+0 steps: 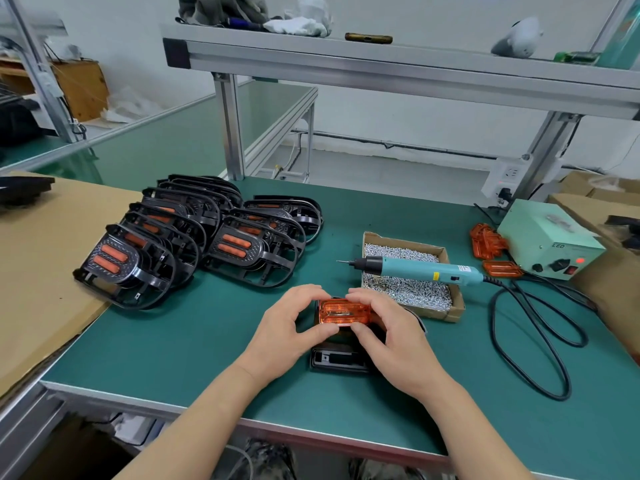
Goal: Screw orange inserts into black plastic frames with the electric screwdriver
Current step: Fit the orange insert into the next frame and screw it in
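An orange insert point(344, 312) lies on a black plastic frame point(337, 360) on the green mat near the front edge. My left hand point(292, 327) grips the insert's left end with thumb and fingers. My right hand point(384, 330) pinches its right end and covers much of the frame. The teal electric screwdriver point(419, 269) rests across a cardboard box of silver screws point(408, 289), tip pointing left, untouched. Loose orange inserts point(488, 242) sit at the right beside the power unit.
Two rows of black frames with orange inserts point(194, 240) lean at the left, partly on a cardboard sheet point(41, 271). A pale green power unit point(550, 242) stands at the right, its black cable point(540, 341) looping over the mat. An aluminium shelf point(381, 60) hangs overhead.
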Demonstrator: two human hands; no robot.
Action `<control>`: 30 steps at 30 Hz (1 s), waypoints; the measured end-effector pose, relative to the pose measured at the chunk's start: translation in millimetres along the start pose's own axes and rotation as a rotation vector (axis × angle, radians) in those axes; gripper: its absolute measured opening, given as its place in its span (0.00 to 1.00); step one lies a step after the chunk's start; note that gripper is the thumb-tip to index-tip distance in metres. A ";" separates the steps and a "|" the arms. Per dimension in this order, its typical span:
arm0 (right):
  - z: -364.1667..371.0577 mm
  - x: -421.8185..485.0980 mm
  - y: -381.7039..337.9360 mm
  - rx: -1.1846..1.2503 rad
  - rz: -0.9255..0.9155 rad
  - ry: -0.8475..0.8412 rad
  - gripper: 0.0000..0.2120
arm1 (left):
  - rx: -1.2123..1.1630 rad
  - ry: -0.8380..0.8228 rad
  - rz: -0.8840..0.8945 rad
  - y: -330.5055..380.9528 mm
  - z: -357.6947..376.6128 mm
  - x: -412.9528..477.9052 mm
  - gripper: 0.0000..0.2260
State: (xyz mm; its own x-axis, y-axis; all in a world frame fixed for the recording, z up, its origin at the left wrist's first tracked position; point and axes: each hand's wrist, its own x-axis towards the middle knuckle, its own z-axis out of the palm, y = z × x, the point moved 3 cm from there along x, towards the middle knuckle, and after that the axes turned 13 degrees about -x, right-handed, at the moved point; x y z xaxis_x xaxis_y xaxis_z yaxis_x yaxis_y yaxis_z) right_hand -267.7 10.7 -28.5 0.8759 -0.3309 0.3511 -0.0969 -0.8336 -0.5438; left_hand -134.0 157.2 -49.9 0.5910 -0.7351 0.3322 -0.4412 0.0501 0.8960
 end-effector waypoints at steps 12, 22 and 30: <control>-7.1 0.4 -4.6 0.130 0.189 0.222 0.18 | -0.101 0.081 -0.016 -1.0 -0.9 -1.8 0.18; 23.1 6.6 -34.8 0.761 0.552 0.056 0.08 | -0.036 0.173 0.066 -1.4 -3.7 -4.4 0.20; 26.6 16.9 -37.3 0.670 0.543 0.076 0.07 | 0.025 0.129 0.082 1.9 -1.8 -5.6 0.19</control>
State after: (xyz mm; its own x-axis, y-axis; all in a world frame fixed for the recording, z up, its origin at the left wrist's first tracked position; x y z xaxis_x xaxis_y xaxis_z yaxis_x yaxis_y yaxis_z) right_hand -236.7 48.0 -22.5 0.7527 -0.6565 -0.0502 -0.1726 -0.1231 -0.9773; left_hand -136.9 162.6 -49.6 0.6334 -0.6362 0.4405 -0.5071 0.0887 0.8573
